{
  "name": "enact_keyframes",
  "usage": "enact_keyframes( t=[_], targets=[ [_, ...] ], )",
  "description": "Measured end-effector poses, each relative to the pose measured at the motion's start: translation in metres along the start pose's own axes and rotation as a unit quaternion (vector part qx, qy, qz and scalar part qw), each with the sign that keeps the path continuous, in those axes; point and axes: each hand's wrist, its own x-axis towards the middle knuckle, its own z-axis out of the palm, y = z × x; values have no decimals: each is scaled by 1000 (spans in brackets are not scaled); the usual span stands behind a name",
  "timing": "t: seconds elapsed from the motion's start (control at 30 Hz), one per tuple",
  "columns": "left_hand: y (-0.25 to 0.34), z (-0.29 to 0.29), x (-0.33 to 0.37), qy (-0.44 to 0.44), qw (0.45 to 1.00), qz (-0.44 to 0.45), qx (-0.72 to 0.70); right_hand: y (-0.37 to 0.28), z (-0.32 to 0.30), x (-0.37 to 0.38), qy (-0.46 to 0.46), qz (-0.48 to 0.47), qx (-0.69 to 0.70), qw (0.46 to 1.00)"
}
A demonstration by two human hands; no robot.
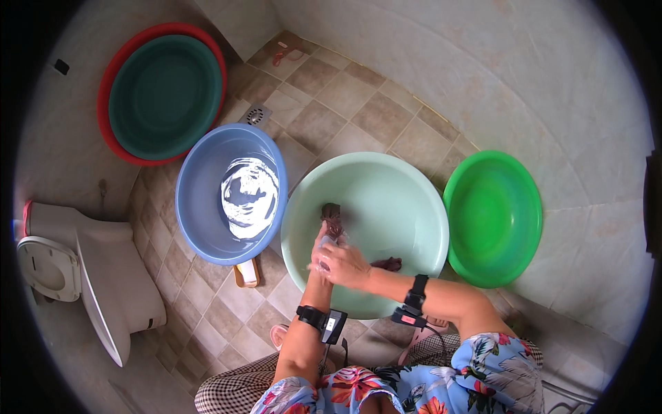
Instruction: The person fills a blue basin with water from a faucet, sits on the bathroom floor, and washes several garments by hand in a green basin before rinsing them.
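A wet, dark brown cloth hangs from my left hand, bunched in its fingers above the left side of a pale green basin. My right hand is closed over my left hand and the gathered cloth, the two pressed together. Something whitish, like suds, shows on the fingers. Part of the cloth is hidden inside my hands. A second dark brown piece of cloth lies in the basin just beyond my right wrist, partly covered by my forearm.
A blue basin holding water stands to the left, a bright green basin to the right. Red and dark green basins are nested at far left. A toilet, floor drain and small dish with a white block are also there.
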Motion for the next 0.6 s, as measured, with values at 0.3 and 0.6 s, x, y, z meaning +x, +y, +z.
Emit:
enact_keyframes(
  t=[0.3,0.6],
  targets=[
    [3,39,1,166,982,27,87,123,-11,18,78,99,-210,969],
    [-2,29,-7,268,908,116,301,111,1,-11,-175,57,-342,921]
  ],
)
